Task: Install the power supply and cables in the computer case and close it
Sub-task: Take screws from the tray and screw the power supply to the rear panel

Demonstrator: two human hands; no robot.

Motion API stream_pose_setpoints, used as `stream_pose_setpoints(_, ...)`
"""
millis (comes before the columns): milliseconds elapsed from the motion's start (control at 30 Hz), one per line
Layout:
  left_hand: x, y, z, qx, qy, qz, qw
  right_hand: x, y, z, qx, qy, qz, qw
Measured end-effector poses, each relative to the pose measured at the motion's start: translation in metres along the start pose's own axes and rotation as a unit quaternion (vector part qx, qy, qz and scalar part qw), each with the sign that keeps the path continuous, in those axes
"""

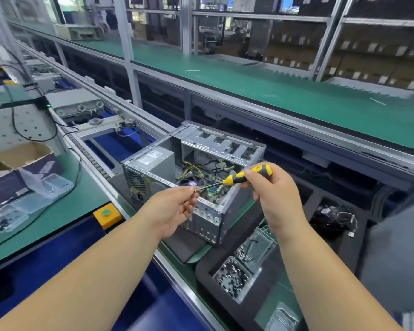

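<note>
An open grey computer case (pixel 225 206) lies on the conveyor with its side off. The power supply (pixel 153 163) sits in its left end, and yellow and black cables (pixel 194 169) show inside over the board. My right hand (pixel 270 189) grips a yellow and black screwdriver (pixel 246 175) by the handle, above the case. My left hand (pixel 175 209) pinches a small screw (pixel 196 189) at the tip of the screwdriver's shaft.
A black tray (pixel 206 266) at the lower right holds compartments of screws (pixel 232 278) and a cable bundle (pixel 330 218). Clear plastic boxes (pixel 34 199) of small parts lie on the green mat at left. A yellow button box (pixel 106 215) sits by the conveyor rail.
</note>
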State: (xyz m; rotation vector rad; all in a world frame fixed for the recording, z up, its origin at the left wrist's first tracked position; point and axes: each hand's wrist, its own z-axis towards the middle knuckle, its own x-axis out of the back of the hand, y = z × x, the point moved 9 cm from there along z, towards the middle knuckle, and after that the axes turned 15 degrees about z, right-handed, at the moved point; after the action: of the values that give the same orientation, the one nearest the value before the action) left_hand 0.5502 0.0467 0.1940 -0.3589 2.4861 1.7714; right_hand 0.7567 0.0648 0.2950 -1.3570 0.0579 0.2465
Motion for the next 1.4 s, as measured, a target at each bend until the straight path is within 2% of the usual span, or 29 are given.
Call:
stream_pose_setpoints(133,0.056,0.017,0.002,-0.018,0.007,0.000,1.000,-0.056,0.012,0.007,-0.010,-0.027,0.008,1.000)
stream_pose_setpoints(233,0.108,0.030,0.005,-0.032,0.029,0.024,0.999,-0.100,0.029,0.012,-0.038,-0.044,-0.027,0.998)
stream_pose_setpoints(333,0.162,0.045,0.012,-0.045,0.038,0.007,0.998,-0.149,0.052,0.018,-0.078,-0.084,-0.108,0.988)
stream_pose_setpoints(500,0.219,0.068,0.031,-0.068,-0.028,-0.028,0.997,-0.217,0.089,0.022,-0.089,-0.142,-0.283,0.944)
stream_pose_setpoints(633,0.227,0.072,0.044,-0.072,-0.091,0.038,0.993,-0.242,0.103,0.018,-0.085,-0.114,-0.286,0.948)
stream_pose_setpoints(767,0.222,0.077,0.055,-0.114,-0.098,0.180,0.972,-0.236,0.104,0.017,-0.091,-0.051,-0.271,0.957)
stream_pose_setpoints(900,0.213,0.079,0.067,-0.171,-0.082,0.330,0.925,-0.203,0.098,0.019,-0.088,0.043,-0.263,0.960)
stream_pose_setpoints(967,0.204,0.080,0.074,-0.212,-0.069,0.397,0.890,-0.184,0.099,0.020,-0.084,0.083,-0.279,0.953)
stream_pose_setpoints(1100,0.182,0.088,0.084,-0.319,-0.017,0.589,0.743,-0.148,0.109,0.020,-0.087,0.155,-0.285,0.942)
stream_pose_setpoints(1200,0.169,0.086,0.096,-0.351,-0.016,0.680,0.644,-0.130,0.119,0.021,-0.110,0.175,-0.279,0.938)
stream_pose_setpoints(1233,0.167,0.084,0.100,-0.350,-0.019,0.700,0.622,-0.126,0.122,0.022,-0.116,0.177,-0.281,0.936)
stream_pose_setpoints(1300,0.169,0.080,0.108,-0.335,-0.028,0.715,0.613,-0.122,0.126,0.022,-0.122,0.184,-0.284,0.933)
stream_pose_setpoints(1400,0.179,0.076,0.112,-0.329,-0.034,0.708,0.625,-0.122,0.128,0.019,-0.121,0.205,-0.290,0.927)
